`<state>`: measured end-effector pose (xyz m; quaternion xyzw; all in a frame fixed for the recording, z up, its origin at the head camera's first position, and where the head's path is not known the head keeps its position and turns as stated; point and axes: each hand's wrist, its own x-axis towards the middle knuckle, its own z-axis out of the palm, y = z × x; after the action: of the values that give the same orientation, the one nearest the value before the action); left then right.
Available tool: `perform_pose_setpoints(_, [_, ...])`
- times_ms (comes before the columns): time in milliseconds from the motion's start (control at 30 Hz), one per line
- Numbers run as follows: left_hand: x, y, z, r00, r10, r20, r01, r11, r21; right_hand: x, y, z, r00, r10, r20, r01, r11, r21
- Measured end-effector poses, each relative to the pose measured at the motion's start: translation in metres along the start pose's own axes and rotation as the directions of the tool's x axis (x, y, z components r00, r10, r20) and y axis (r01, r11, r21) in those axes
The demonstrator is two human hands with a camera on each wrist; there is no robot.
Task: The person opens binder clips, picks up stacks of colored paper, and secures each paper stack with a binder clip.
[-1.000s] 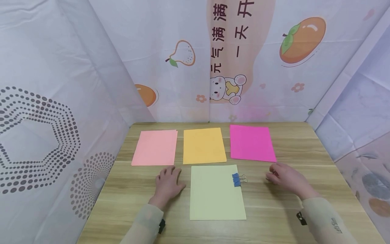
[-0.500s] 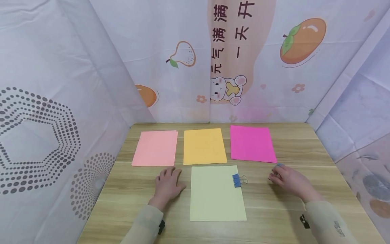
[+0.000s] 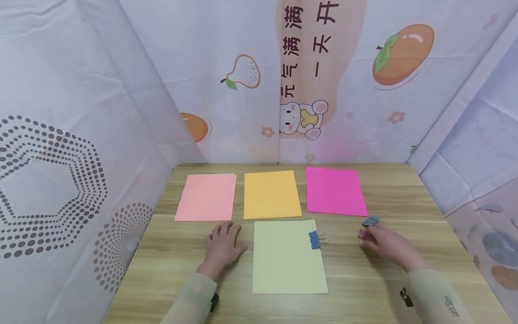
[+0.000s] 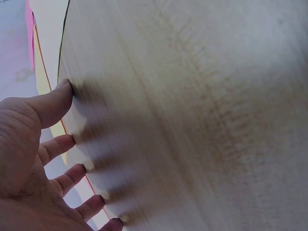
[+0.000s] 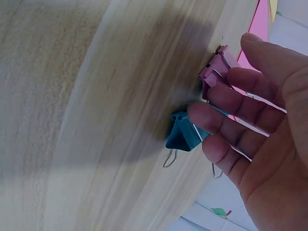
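Note:
My right hand is right at two binder clips on the table, its fingers relaxed and its thumb apart from them. The pink binder clip sits between the thumb and index finger; the teal binder clip stands beside the lower fingertips, its wire handles sticking out. In the head view the fingers partly cover the pink clip. My left hand rests on the table with spread fingers, fingertips down, holding nothing. It lies left of a pale green paper sheet, on whose right edge a blue binder clip sits.
Along the back lie salmon paper, orange-yellow paper and magenta paper. The wooden table ends at a printed curtain, with more curtain on both sides.
My right hand has shifted slightly right, and its fingers have loosened, so the teal and pink clips now show beside them. The left hand and the papers stay put.

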<state>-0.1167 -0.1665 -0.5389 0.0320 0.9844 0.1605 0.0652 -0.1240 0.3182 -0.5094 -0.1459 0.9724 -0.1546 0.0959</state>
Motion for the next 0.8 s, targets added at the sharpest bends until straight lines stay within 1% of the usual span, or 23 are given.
perform_pose_setpoints(300, [-0.0007, 0.0007, -0.0009, 1.000, 0.015, -0.011, -0.015, 1.000, 0.007, -0.0011, 0.0047, 0.0014, 1.000, 0.000, 0.017, 0.000, 1.000, 0.014])
perform_pose_setpoints(500, [-0.0016, 0.0015, -0.0017, 1.000, 0.002, -0.001, -0.002, 1.000, 0.001, -0.0013, 0.0069, -0.0007, 0.998, 0.057, 0.032, -0.059, 0.997, 0.053])
perform_pose_setpoints(600, [-0.0017, 0.0018, -0.0023, 1.000, 0.000, -0.001, 0.000, 1.000, 0.001, -0.0022, 0.0074, -0.0029, 0.997, 0.075, 0.025, -0.077, 0.994, 0.072])
perform_pose_setpoints(800, [-0.0015, 0.0020, -0.0023, 1.000, 0.005, -0.002, -0.005, 1.000, 0.009, -0.0033, 0.0081, -0.0059, 0.998, 0.070, -0.002, -0.070, 0.992, 0.109])
